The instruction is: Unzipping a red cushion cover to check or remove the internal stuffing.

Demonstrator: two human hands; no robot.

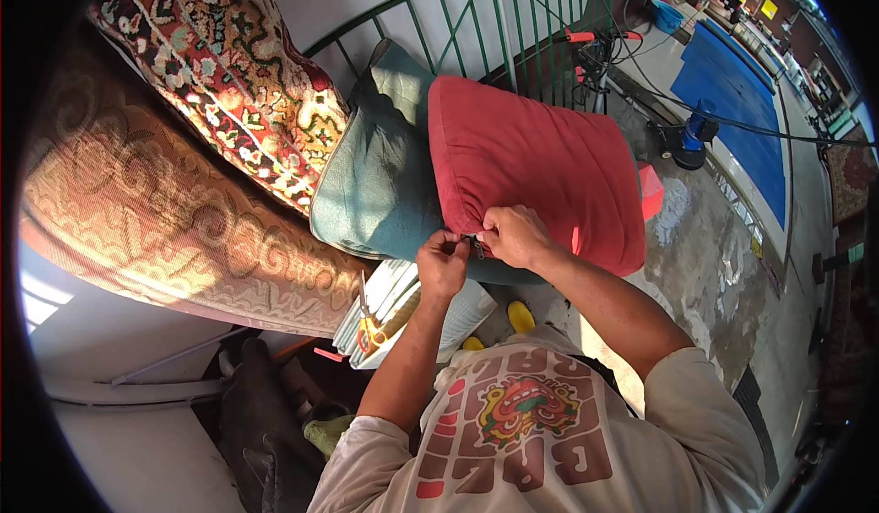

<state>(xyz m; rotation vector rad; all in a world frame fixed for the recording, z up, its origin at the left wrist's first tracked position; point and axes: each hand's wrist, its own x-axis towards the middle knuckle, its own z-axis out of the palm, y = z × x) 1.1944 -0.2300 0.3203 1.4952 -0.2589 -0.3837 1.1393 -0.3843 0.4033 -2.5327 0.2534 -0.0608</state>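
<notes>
A red fabric cushion [535, 170] lies on top of a teal cushion [374, 176] in front of me. My right hand [518, 235] pinches the red cushion's near left corner between thumb and fingers. Just left of it, my left hand [441, 262] pinches the edge of the same corner, its fingertips close to those of the right. A small metal zipper pull [478, 248] hangs between the two hands. The exact bit of cloth or zipper tape under the fingertips is too small to make out.
Orange-handled scissors [369, 331] lie on a white stack [405, 293] left of my forearm. Rolled patterned carpets [226, 80] and a brown upholstered piece [185, 225] stand to the left. Behind are a green metal railing [439, 25], hanging cables and a blue floor machine [693, 132].
</notes>
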